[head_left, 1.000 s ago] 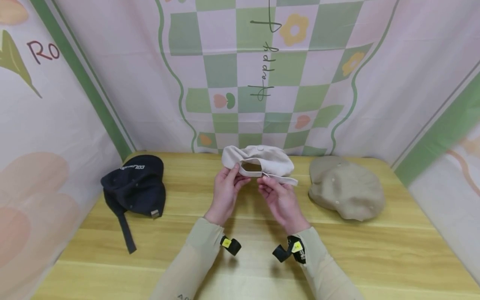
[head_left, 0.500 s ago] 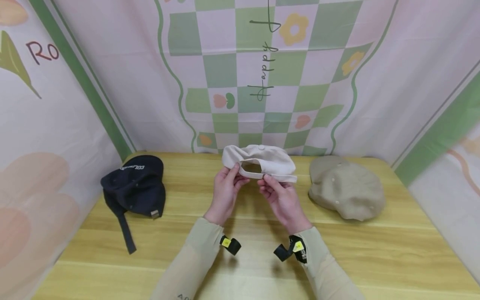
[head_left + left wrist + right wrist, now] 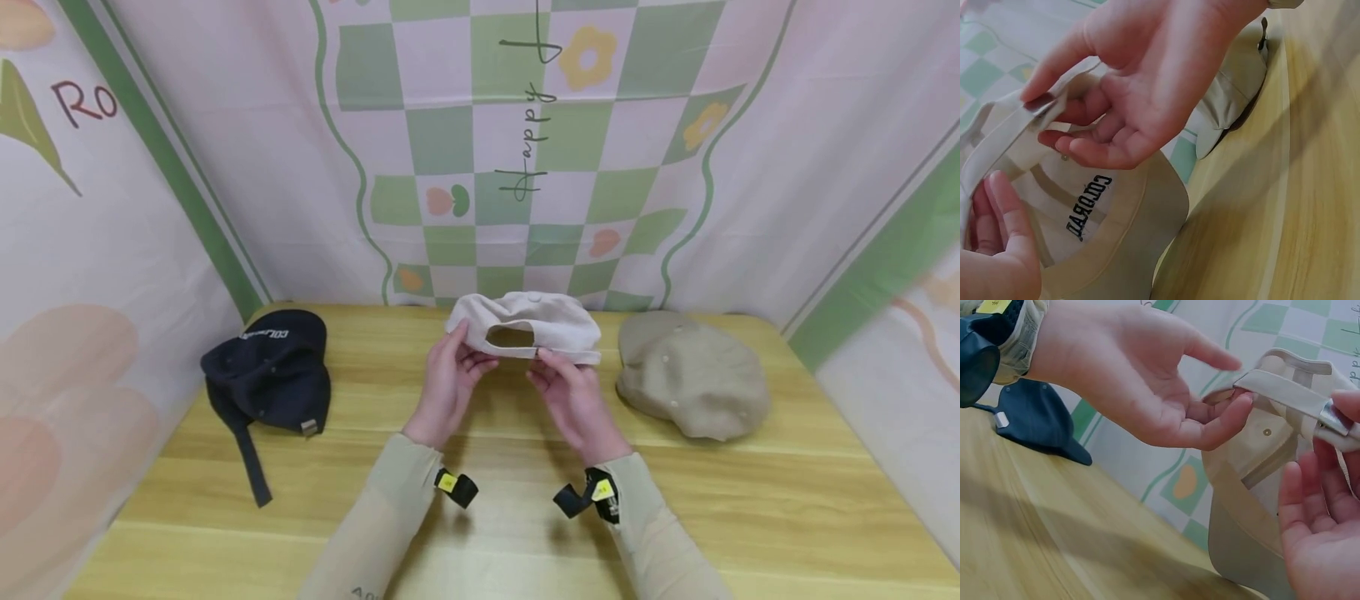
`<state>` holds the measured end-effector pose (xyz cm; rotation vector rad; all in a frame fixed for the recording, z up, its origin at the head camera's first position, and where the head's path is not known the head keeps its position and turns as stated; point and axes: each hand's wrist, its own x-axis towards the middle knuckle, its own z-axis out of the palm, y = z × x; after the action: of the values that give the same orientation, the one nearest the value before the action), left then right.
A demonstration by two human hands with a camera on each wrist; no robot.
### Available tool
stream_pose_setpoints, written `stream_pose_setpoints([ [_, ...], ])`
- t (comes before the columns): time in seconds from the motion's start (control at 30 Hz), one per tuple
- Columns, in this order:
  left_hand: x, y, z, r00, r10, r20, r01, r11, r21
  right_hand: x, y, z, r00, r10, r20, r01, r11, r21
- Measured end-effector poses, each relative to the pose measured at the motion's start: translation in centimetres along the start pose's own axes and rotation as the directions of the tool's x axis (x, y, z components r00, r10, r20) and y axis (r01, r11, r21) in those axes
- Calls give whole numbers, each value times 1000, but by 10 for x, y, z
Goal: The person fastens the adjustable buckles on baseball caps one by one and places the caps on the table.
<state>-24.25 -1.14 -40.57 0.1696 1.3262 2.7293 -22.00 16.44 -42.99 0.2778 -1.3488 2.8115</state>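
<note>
White cap point(image 3: 546, 320), buckle point(image 3: 1337, 418) partly behind right hand point(image 3: 574, 398)

The pale cap point(image 3: 566, 327) in the fingers point(image 3: 1222, 428) is made of matt, creased cloth. Smooth, glossy metal is seen in the buckle point(image 3: 1336, 419) pinched between them. Left of the fingers, the navy cap point(image 3: 273, 379) is formed of dull cloth and fitted with a metallic clip point(image 3: 309, 427); right of them, rumpled matt cloth is shown by the khaki cap point(image 3: 693, 379). Below them, the table point(image 3: 750, 517) is surfaced in smooth, faintly glossy wood grain; beyond, the backdrop point(image 3: 435, 58) is formed of wrinkled cloth.
</note>
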Motion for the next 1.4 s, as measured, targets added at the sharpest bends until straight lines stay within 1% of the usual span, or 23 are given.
stream_pose_setpoints([
  [0.07, 2, 3, -2, 1000, -26, 14, 26, 1000, -11, 0, -2, -1, 1000, 7, 8, -7, 1000, -15],
  [0.17, 7, 7, -3, 998, -56, 24, 57, 997, -56, -1, -4, -1, 1000, 24, -3, -24, 999, -28],
  [0.3, 13, 13, -6, 994, -106, 3, 105, 985, -133, -2, -6, -1, 999, 39, -8, -39, 999, -28],
  [0.37, 14, 14, -8, 989, -148, -12, 144, 975, -167, -3, -5, -2, 999, 43, -4, -43, 999, -23],
  [0.47, 16, 13, -11, 977, -211, -40, 195, 951, -238, -4, -5, -2, 999, 42, 2, -42, 999, -19],
  [0.53, 16, 13, -13, 970, -239, -52, 215, 935, -283, -4, -4, -3, 999, 38, 2, -38, 999, -16],
  [0.6, 16, 13, -14, 965, -258, -52, 230, 923, -309, -4, -4, -3, 999, 37, 4, -37, 999, -19],
  [0.67, 17, 13, -15, 959, -281, -43, 253, 913, -319, -4, -4, -4, 999, 35, 3, -35, 999, -20],
  [0.77, 17, 11, -16, 947, -321, -25, 299, 904, -305, -4, -4, -4, 999, 36, -10, -37, 999, -28],
  [0.87, 18, 9, -16, 935, -354, -33, 330, 897, -294, -3, -4, -5, 999, 32, -33, -34, 998, -53],
  [1.0, 18, 6, -16, 929, -361, -81, 321, 895, -311, -2, -5, -6, 996, 31, -82, -36, 997, -62],
  [1.07, 17, 6, -16, 932, -349, -101, 303, 900, -314, -1, -7, -7, 993, 39, -111, -45, 998, -44],
  [1.13, 16, 6, -15, 938, -331, -102, 289, 910, -298, 0, -10, -9, 987, 44, -154, -46, 999, -8],
  [1.27, 16, 5, -15, 956, -278, -90, 247, 933, -261, 3, -16, -13, 968, 63, -242, -54, 998, 45],
  [1.33, 17, 5, -15, 963, -256, -82, 229, 940, -252, 4, -18, -14, 959, 69, -276, -57, 997, 53],
  [1.4, 16, 5, -16, 967, -242, -83, 216, 946, -242, 4, -20, -15, 953, 74, -292, -62, 997, 52],
])
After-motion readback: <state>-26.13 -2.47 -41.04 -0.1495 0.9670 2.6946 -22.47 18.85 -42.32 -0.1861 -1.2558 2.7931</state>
